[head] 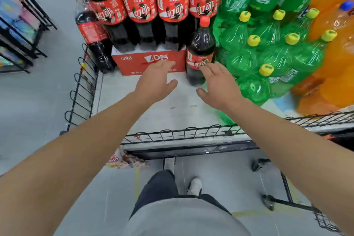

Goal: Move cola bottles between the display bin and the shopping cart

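Note:
A single cola bottle (pixel 200 51) with a red cap stands upright on the white floor of the display bin (pixel 182 105). My right hand (pixel 220 84) is open, its fingertips at the bottle's red label. My left hand (pixel 157 80) is open too, reaching in front of a red carton (pixel 134 61), a hand's width left of the bottle. Shrink-wrapped cola bottles (pixel 141 5) sit stacked on that carton. Another cola bottle (pixel 90 30) stands at the bin's left rail. The shopping cart (pixel 321 220) shows only as black wire at the lower right.
Green soda bottles (pixel 268 48) with yellow caps crowd the bin's right side, orange ones (pixel 337 59) beyond them. A low black wire rail (pixel 183 133) edges the bin in front and on the left. A black shelf rack (pixel 21 25) stands at the far left.

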### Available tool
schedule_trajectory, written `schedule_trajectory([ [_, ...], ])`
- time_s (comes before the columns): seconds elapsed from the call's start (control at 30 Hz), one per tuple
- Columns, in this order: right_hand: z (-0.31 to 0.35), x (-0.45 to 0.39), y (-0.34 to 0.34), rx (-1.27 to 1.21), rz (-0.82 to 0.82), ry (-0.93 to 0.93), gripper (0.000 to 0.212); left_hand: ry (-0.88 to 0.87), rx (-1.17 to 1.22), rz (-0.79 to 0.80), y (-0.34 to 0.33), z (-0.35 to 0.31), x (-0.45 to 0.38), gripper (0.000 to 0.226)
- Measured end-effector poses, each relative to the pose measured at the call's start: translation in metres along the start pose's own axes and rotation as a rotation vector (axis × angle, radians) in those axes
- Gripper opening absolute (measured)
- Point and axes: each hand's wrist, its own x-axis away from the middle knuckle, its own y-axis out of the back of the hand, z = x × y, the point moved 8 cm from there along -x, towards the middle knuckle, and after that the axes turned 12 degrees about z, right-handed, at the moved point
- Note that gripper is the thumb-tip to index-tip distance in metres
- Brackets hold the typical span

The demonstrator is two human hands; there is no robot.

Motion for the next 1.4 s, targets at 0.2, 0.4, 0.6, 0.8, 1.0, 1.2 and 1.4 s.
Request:
schedule_trajectory([
  [0.2, 0.018, 0.067, -0.010, 0.149, 0.044, 0.011, 0.074, 0.022, -0.130, -0.032, -0.013, -0.027, 0.080, 0.068],
  [0.4, 0.034, 0.136, -0.025, 0.193, 0.073, 0.001, 0.075, 0.009, -0.185, -0.049, -0.033, -0.055, 0.153, 0.069],
  [0.6, 0.035, 0.218, -0.047, 0.141, 0.068, -0.041, 0.075, -0.056, -0.153, -0.031, -0.074, -0.087, 0.222, 0.067],
  [0.8, 0.014, 0.314, -0.072, 0.139, 0.105, -0.134, 0.074, -0.116, -0.146, 0.020, -0.118, -0.142, 0.285, 0.067],
  [1.0, -0.048, 0.415, -0.093, 0.105, 0.143, -0.262, 0.075, -0.225, -0.159, 0.101, -0.169, -0.231, 0.315, 0.067],
  [1.2, -0.149, 0.515, -0.109, 0.087, 0.141, -0.387, 0.074, -0.303, -0.174, 0.171, -0.234, -0.353, 0.315, 0.069],
  [1.4, -0.272, 0.616, -0.117, 0.061, 0.134, -0.505, 0.072, -0.380, -0.198, 0.223, -0.292, -0.492, 0.306, 0.069],
])
